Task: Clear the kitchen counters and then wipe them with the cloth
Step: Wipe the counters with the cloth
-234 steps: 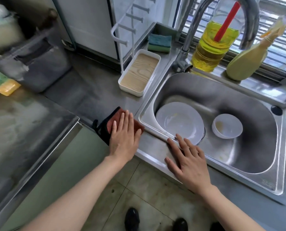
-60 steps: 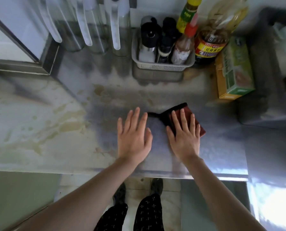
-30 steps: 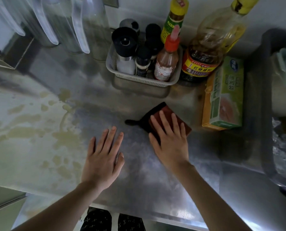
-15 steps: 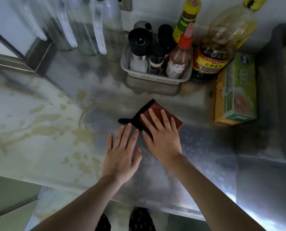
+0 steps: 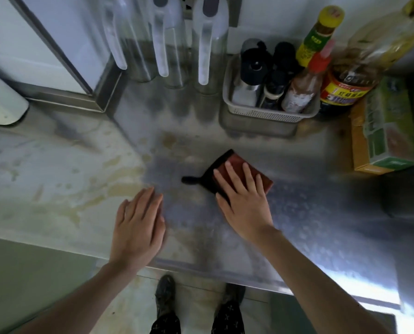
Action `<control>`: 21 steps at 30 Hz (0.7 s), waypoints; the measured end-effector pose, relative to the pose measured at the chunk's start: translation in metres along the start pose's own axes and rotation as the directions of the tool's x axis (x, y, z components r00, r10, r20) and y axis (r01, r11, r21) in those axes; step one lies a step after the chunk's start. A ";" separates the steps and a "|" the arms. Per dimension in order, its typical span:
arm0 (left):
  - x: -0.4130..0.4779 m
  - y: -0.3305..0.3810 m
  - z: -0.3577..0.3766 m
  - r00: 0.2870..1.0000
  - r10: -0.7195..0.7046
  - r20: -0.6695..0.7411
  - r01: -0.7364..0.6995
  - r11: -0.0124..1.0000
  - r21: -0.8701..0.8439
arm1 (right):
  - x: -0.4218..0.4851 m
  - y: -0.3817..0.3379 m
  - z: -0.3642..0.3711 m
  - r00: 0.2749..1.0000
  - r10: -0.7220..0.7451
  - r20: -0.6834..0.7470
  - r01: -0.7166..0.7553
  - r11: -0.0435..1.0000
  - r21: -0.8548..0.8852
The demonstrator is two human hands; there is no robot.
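Steel tabletop (image 5: pixel 297 213) mid-wipe: my right hand (image 5: pixel 245 203) presses flat, fingers spread, on the red-and-black cloth (image 5: pixel 261 179); my left hand (image 5: pixel 138 227) rests open beside it. Next, sweep left over the brownish (possibly greasy) stains (image 5: pixel 119 186).

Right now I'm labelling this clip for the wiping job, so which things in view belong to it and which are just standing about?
Part of the job:
- cloth, pressed flat under the right hand
- stained counter
- left hand, flat on the counter

Just standing about:
- white basket of bottles
- large oil bottle
- green and yellow box
- clear jugs at the back
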State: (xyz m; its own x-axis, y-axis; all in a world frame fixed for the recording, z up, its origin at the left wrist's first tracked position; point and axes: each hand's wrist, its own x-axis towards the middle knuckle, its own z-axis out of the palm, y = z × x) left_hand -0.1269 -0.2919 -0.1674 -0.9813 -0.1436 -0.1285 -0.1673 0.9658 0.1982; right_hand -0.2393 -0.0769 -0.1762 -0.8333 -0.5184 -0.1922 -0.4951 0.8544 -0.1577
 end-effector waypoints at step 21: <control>0.001 -0.032 0.009 0.986 0.164 -0.022 -0.164 0.986 -0.018 | 0.039 -0.010 -0.004 0.879 0.469 -0.080 -0.459 0.880 0.119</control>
State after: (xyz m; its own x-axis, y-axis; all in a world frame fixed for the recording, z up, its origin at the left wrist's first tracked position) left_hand -0.1215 -0.3211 -0.1829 -0.9973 0.0118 -0.0731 -0.0057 0.9722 0.2340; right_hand -0.2678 -0.1058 -0.1787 -0.9849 -0.0518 -0.1650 -0.0241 0.9859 -0.1655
